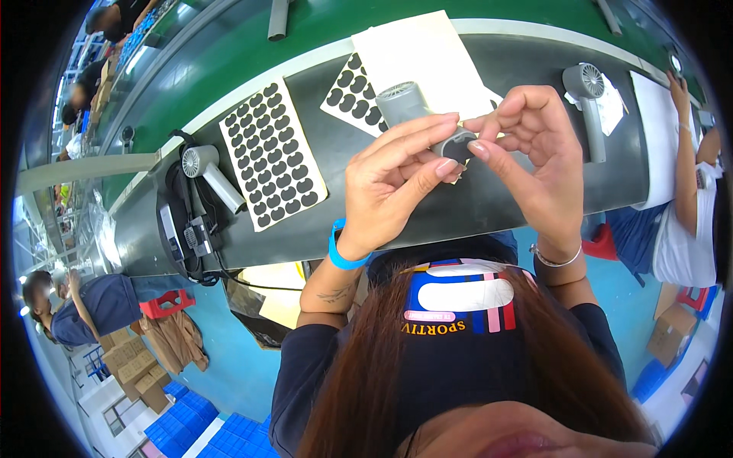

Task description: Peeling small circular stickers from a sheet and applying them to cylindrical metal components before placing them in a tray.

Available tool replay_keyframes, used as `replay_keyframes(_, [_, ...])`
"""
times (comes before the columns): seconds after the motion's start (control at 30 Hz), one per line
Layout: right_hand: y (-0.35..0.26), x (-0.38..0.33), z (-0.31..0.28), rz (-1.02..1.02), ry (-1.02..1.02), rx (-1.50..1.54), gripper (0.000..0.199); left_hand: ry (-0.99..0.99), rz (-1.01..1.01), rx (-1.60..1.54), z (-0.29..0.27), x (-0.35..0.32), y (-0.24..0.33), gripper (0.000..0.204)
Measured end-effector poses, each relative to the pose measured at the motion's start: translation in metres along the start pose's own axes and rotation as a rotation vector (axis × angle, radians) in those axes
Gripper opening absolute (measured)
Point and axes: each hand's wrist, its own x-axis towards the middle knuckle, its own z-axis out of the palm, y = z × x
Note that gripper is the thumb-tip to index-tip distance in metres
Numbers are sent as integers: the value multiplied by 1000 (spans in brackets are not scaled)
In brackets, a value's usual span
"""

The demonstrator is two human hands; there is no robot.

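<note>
My left hand (389, 164) is wrapped round a grey handheld fan (402, 103), whose slotted round head points away from me. The end of its handle faces up toward me and bears a black sticker (458, 146). At that end my right hand (534, 149) is closed in a pinch, its thumb tip on the sticker's edge; the other fingers curl above. Just beyond the fan lies a sheet of black stickers (353, 93), partly covered by a cream backing sheet (416, 49). Another sheet of black stickers (275, 153) lies to the left.
A second grey fan (206, 168) lies at the left beside a black cable and device (183, 229). Another fan (588, 107) rests on the right of the dark bench (519, 202). A green conveyor belt (321, 19) runs beyond. Other people work at both sides.
</note>
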Motion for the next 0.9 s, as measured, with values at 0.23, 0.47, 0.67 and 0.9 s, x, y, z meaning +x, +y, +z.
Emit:
replay_keyframes(0.23, [-3, -2, 1, 25, -2, -54, 35, 6, -12, 2, 1, -1, 2, 32])
replay_keyframes(0.47, [-4, -3, 3, 11, 12, -102, 36, 19, -14, 1, 2, -2, 1, 30])
replay_keyframes(0.67, [-1, -2, 5, -94, 52, -149, 33, 3, -10, 16, 2, -3, 0, 29])
replay_keyframes(0.9, [-8, 1, -2, -202, 37, -485, 39, 26, -11, 25, -2, -6, 2, 27])
